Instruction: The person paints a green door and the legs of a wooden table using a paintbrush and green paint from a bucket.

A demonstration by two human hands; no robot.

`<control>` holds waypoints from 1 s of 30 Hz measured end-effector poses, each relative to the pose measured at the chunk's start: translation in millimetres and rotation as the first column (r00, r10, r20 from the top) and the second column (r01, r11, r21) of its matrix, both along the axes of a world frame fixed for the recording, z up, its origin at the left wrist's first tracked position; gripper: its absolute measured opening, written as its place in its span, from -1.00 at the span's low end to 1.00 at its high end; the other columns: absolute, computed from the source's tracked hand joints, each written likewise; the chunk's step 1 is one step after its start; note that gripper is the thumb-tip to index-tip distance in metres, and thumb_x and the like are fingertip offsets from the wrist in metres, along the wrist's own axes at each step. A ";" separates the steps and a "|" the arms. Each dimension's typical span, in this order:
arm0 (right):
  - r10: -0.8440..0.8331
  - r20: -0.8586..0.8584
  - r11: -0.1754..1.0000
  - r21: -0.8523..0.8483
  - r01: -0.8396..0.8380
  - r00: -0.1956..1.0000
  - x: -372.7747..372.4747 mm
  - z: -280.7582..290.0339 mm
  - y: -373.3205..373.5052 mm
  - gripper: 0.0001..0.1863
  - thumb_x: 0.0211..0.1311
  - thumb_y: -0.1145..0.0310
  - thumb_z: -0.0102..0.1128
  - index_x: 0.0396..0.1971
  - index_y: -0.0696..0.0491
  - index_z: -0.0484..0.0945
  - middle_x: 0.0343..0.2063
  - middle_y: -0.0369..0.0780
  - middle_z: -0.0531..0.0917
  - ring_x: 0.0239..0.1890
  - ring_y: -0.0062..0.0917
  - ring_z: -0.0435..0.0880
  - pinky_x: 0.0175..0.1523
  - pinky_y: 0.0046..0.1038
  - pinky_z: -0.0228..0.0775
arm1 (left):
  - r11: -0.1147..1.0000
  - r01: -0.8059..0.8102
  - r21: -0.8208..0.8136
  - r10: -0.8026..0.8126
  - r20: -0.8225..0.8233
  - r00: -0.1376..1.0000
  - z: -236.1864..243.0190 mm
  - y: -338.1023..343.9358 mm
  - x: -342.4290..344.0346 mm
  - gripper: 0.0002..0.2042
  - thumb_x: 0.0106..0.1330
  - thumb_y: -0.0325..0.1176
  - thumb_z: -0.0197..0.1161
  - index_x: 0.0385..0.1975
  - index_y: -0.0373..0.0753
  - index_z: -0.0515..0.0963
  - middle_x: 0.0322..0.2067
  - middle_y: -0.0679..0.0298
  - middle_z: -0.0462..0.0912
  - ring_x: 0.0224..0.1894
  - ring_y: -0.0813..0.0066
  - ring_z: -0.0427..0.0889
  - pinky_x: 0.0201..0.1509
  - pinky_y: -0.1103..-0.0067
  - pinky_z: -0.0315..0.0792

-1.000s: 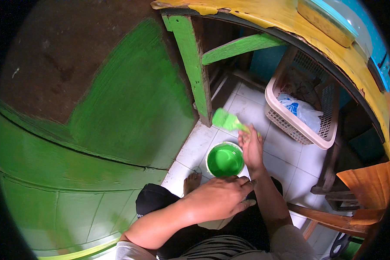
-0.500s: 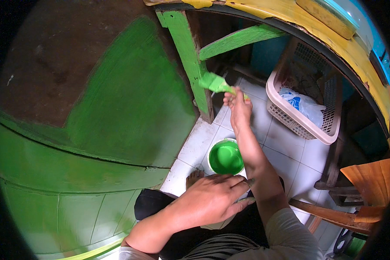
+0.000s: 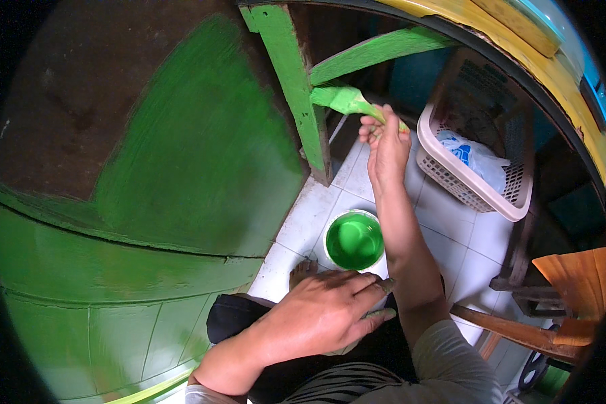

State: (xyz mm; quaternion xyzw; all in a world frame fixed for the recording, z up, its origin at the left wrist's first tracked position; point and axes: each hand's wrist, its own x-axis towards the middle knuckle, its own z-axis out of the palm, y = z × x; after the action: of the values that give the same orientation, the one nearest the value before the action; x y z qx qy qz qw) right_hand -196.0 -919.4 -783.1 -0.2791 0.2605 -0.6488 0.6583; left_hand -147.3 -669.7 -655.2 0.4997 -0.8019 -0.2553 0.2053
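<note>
Green-coated brush (image 3: 343,99), upper centre of frame: I record right hand (image 3: 388,147) gripping it; left hand (image 3: 326,303), lower centre, spread loosely.

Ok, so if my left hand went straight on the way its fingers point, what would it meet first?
Most likely your right forearm, which lies just beyond the left hand in the picture. Depth is unclear from this one view, so it might pass over or under instead.
</note>
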 end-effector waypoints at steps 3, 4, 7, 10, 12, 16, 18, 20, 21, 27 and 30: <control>0.016 0.068 0.994 0.106 -0.023 0.998 6.0 -60.4 -1.4 -0.69 0.35 0.21 0.12 -0.27 0.21 0.56 -0.52 -0.13 0.66 -0.66 -0.54 0.55 -0.53 -0.54 0.36 | 0.999 0.008 -0.034 -0.010 -0.036 0.999 4.9 -0.2 -3.4 -0.64 0.24 -0.27 0.26 -0.05 -0.36 0.50 -0.21 0.11 0.57 -0.16 0.14 0.62 -0.11 0.36 0.54; 0.012 0.010 0.988 0.155 -0.014 1.000 8.7 -88.1 -1.6 -0.69 0.33 0.23 0.12 -0.28 0.22 0.56 -0.54 -0.13 0.66 -0.67 -0.53 0.55 -0.54 -0.51 0.39 | 0.999 0.010 -0.042 -0.011 -0.040 0.999 6.3 -0.4 -4.4 -0.63 0.23 -0.27 0.26 -0.04 -0.36 0.50 -0.22 0.11 0.58 -0.17 0.15 0.63 -0.11 0.37 0.54; 0.013 -0.291 0.955 0.286 0.074 0.957 9.1 -147.8 6.0 -0.72 0.35 0.22 0.10 -0.28 0.18 0.56 -0.54 -0.16 0.65 -0.64 -0.53 0.57 -0.53 -0.52 0.42 | 0.999 0.006 -0.045 -0.007 -0.040 0.999 7.7 0.2 -3.0 -0.62 0.23 -0.27 0.27 -0.02 -0.35 0.50 -0.22 0.13 0.58 -0.18 0.17 0.63 -0.12 0.38 0.55; 0.048 -0.427 0.943 0.317 0.100 0.903 -2.8 -169.6 5.9 -0.73 0.34 0.24 0.11 -0.30 0.18 0.56 -0.55 -0.14 0.65 -0.66 -0.51 0.59 -0.55 -0.49 0.45 | 0.999 0.000 -0.035 -0.001 -0.030 1.000 7.5 1.6 -1.3 -0.61 0.23 -0.27 0.27 0.00 -0.35 0.50 -0.22 0.15 0.59 -0.18 0.20 0.64 -0.14 0.38 0.55; 0.060 -0.467 0.964 0.255 0.069 0.882 -3.0 -170.4 1.7 -0.73 0.34 0.24 0.12 -0.31 0.19 0.55 -0.56 -0.12 0.65 -0.67 -0.50 0.59 -0.56 -0.49 0.45 | 1.000 -0.002 -0.031 0.001 -0.022 1.000 7.4 1.4 -1.6 -0.60 0.23 -0.27 0.26 0.01 -0.35 0.50 -0.22 0.16 0.59 -0.18 0.21 0.65 -0.16 0.38 0.56; 0.061 -0.415 0.992 0.127 -0.009 0.908 21.2 -109.4 6.0 -0.73 0.34 0.27 0.12 -0.29 0.22 0.54 -0.59 -0.13 0.63 -0.69 -0.51 0.58 -0.61 -0.52 0.41 | 0.999 -0.002 -0.036 0.002 -0.010 1.000 6.8 0.6 -3.0 -0.60 0.23 -0.26 0.26 0.02 -0.35 0.50 -0.20 0.16 0.60 -0.17 0.22 0.65 -0.17 0.39 0.56; 0.042 -0.252 0.997 0.068 -0.025 0.967 14.8 -65.0 8.8 -0.73 0.35 0.26 0.13 -0.28 0.21 0.55 -0.57 -0.14 0.63 -0.67 -0.52 0.58 -0.58 -0.52 0.41 | 0.999 0.007 -0.043 -0.008 -0.014 1.000 4.4 -0.1 -3.3 -0.59 0.23 -0.26 0.26 0.02 -0.35 0.49 -0.20 0.16 0.60 -0.18 0.22 0.65 -0.16 0.40 0.56; 0.041 -0.088 0.999 0.031 -0.039 0.995 8.9 -51.7 9.8 -0.72 0.35 0.24 0.13 -0.26 0.20 0.56 -0.55 -0.15 0.64 -0.64 -0.53 0.57 -0.54 -0.52 0.41 | 1.000 -0.009 0.018 0.009 0.006 1.000 6.5 0.7 -2.2 -0.61 0.19 -0.20 0.30 -0.03 -0.25 0.56 -0.13 0.11 0.62 -0.11 0.15 0.65 -0.06 0.38 0.56; 0.048 -0.008 0.999 0.025 -0.048 0.999 3.6 -51.8 9.4 -0.72 0.35 0.23 0.13 -0.25 0.19 0.56 -0.54 -0.15 0.64 -0.63 -0.53 0.57 -0.52 -0.52 0.41 | 0.999 -0.021 0.050 0.021 0.017 1.000 6.6 1.7 -1.0 -0.62 0.17 -0.18 0.31 -0.05 -0.21 0.59 -0.10 0.08 0.63 -0.07 0.12 0.65 -0.02 0.38 0.56; 0.049 -0.099 0.963 0.269 -0.021 0.994 8.2 -156.1 2.6 -0.71 0.35 0.23 0.12 -0.26 0.20 0.57 -0.57 -0.14 0.64 -0.64 -0.52 0.56 -0.52 -0.51 0.40 | 0.999 -0.018 0.040 0.017 0.009 1.000 8.4 1.5 -7.1 -0.63 0.17 -0.17 0.31 -0.07 -0.21 0.59 -0.09 0.08 0.63 -0.07 0.11 0.65 0.00 0.37 0.55; 0.054 -0.375 0.937 0.340 0.083 0.926 6.1 -198.9 3.5 -0.71 0.34 0.24 0.12 -0.32 0.21 0.56 -0.63 -0.13 0.63 -0.67 -0.51 0.58 -0.57 -0.50 0.41 | 0.998 -0.019 0.053 0.019 -0.004 1.000 8.3 1.7 -6.3 -0.64 0.17 -0.17 0.31 -0.08 -0.21 0.59 -0.08 0.08 0.63 -0.08 0.11 0.65 0.00 0.37 0.56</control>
State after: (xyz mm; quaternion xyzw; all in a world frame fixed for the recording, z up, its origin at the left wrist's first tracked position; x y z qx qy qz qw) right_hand -189.9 -915.8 -982.0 -0.2758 0.4955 -0.5309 0.6297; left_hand -153.5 -667.9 -646.9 0.5119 -0.7896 -0.2758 0.1961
